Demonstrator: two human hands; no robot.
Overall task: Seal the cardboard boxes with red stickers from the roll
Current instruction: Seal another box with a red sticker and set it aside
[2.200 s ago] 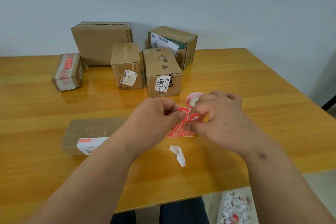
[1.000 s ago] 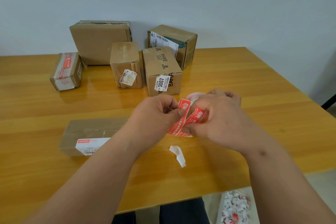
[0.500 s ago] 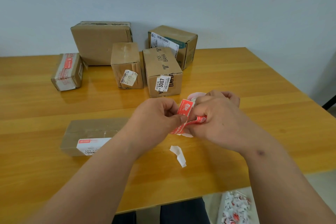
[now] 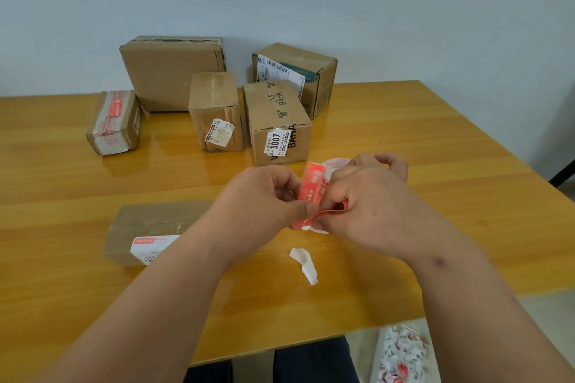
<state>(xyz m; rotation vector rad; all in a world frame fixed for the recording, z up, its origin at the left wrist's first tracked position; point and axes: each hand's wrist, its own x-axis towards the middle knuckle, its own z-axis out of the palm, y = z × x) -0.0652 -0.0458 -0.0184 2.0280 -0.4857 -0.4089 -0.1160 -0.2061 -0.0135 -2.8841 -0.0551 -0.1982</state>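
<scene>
Left hand [image 4: 264, 196] pinches the red sticker [image 4: 311, 188] – right hand [image 4: 370, 202] grips the roll [image 4: 334, 163]; best peel slowly, keeping the sticker flat.

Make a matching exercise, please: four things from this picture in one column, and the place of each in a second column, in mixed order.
Things
1. red sticker strip
2. white paper scrap
3. flat box
4. box marked 3007

Places
A. behind the left forearm, lying near the front of the table
B. held between the left hand and the right hand
C. on the table, just beyond the hands
D. loose on the table, nearer the person than the hands

Pairs: 1-B, 2-D, 3-A, 4-C
</scene>
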